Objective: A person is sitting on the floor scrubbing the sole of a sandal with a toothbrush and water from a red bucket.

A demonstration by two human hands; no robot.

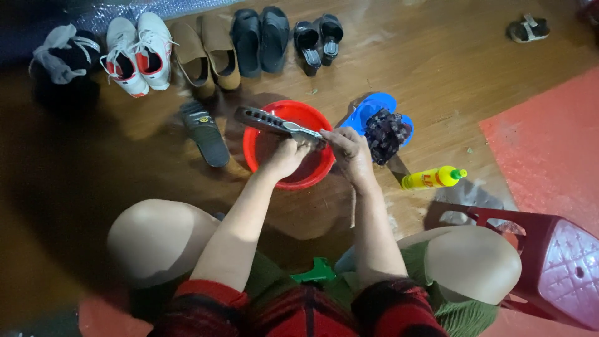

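A red basin (259,153) stands on the wooden floor in front of my knees. Over it my left hand (288,156) grips the heel end of a dark grey slipper (265,118) that lies across the basin's rim. My right hand (348,150) is closed on something small against the slipper; I cannot tell what it is. A matching dark slipper (204,133) lies on the floor just left of the basin.
A row of shoes (206,47) lines the far side, with a lone sandal (528,29) at the far right. Blue slippers with a dark cloth (385,132) and a yellow bottle (432,178) lie right of the basin. A red plastic stool (555,262) stands at my right knee.
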